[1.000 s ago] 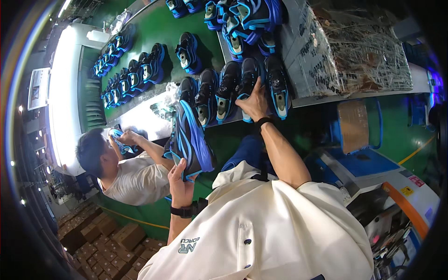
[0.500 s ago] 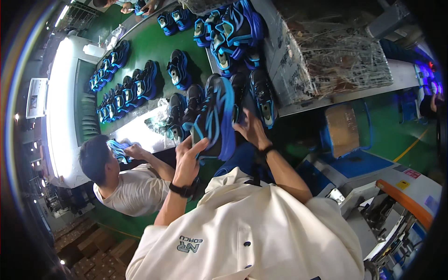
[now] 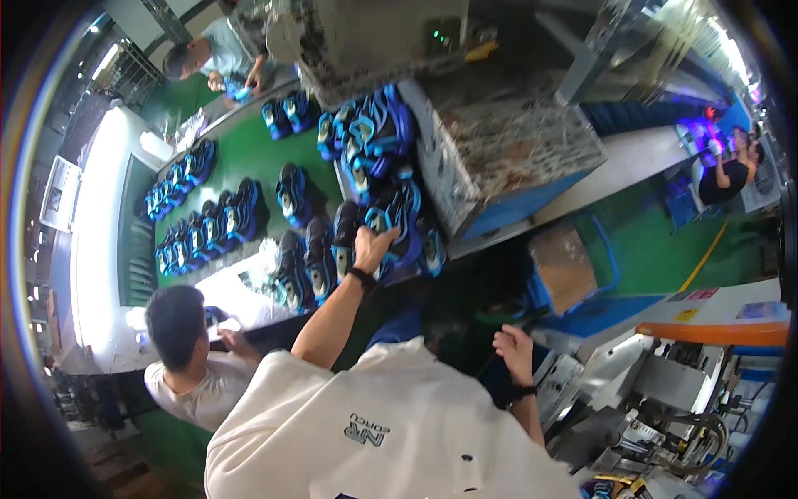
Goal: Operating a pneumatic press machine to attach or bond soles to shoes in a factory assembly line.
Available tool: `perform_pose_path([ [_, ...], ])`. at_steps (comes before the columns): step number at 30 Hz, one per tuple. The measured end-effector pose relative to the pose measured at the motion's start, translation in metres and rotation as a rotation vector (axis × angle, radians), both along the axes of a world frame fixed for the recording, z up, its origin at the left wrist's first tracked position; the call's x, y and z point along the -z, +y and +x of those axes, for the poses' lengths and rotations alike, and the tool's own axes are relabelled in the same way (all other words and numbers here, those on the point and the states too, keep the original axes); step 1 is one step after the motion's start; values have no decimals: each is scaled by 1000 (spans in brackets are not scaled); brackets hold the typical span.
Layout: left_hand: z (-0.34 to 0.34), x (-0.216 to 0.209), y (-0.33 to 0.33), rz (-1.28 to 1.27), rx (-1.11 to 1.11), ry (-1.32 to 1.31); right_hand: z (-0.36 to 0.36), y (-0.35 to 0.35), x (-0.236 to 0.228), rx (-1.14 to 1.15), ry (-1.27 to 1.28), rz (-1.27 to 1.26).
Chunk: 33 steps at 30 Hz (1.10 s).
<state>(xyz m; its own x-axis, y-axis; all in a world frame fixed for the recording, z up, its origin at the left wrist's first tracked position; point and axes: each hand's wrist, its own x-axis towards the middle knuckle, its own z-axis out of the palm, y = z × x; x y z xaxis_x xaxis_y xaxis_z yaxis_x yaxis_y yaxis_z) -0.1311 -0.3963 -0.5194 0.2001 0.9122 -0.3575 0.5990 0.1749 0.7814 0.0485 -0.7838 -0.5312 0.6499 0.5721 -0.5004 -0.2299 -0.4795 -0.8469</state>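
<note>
At the near edge of the green-topped bench, my left hand (image 3: 371, 249) grips a black-and-blue sneaker (image 3: 406, 218) by its near end. The sneaker is among other shoes, and I cannot tell whether it rests on them. Just left of that hand stands another sneaker (image 3: 345, 237); one more sneaker (image 3: 431, 248) is to the right. Lower right, beside the machine, my right hand (image 3: 515, 353) is raised with its fingers curled in. Nothing shows in it.
Rows of sneakers (image 3: 208, 229) line the green bench top (image 3: 264, 181). A film-wrapped box-shaped unit (image 3: 515, 141) stands at its right. A co-worker (image 3: 187, 358) sits close on the left. A machine with an orange bar (image 3: 715, 333) is at right; a blue-framed cart (image 3: 565, 266) stands behind it.
The sneaker held in front of me has moved away toward the shoes on the bench, with my left hand. My right hand has left it, moved right and curled its fingers. The view has shifted.
</note>
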Motion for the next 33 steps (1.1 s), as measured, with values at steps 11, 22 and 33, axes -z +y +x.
perform_pose_path([
  [11,-12,-35,-5,468,160,148,137,194,-358,21,-883,518],
  [22,-6,-20,31,202,192,-45,217,577,-517,-691,-2114,121],
  [33,-24,-18,65,-131,347,-153,284,783,-490,-1047,-1934,98],
])
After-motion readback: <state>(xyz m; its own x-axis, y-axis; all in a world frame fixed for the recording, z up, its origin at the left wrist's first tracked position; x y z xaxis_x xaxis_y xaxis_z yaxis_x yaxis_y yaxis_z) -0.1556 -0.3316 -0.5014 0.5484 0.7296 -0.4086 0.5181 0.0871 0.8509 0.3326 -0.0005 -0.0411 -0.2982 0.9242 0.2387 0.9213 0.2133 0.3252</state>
